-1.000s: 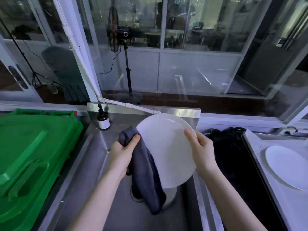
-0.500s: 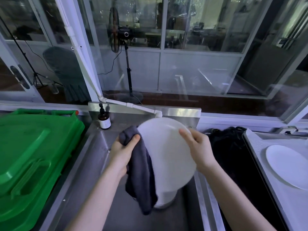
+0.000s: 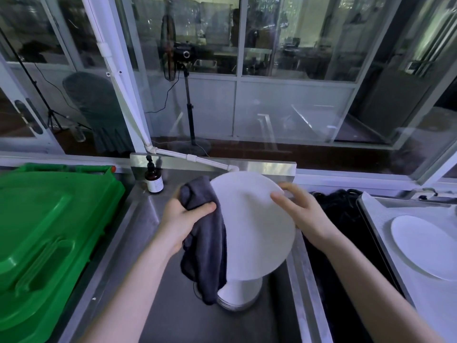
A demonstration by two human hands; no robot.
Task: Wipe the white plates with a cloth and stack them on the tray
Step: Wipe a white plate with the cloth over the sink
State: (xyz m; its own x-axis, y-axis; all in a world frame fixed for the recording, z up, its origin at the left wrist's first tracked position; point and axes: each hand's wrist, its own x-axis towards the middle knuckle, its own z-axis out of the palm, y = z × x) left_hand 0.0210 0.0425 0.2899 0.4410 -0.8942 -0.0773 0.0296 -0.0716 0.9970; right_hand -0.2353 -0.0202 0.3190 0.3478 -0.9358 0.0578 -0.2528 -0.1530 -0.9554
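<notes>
commercial dishwashing area, steel sink (image 3: 153, 288), glass partitions (image 3: 291, 45)

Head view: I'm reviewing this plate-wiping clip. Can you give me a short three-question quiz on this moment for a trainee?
1. True or false: the left hand grips the dark grey cloth.
2. The right hand is: A) pinching the rim of the round white plate; B) hanging idle; C) holding the cloth.
3. Fill in: the lined metal tray at the right holds ___ visible flat white plate.
Key: 1 true; 2 A; 3 one.
</notes>
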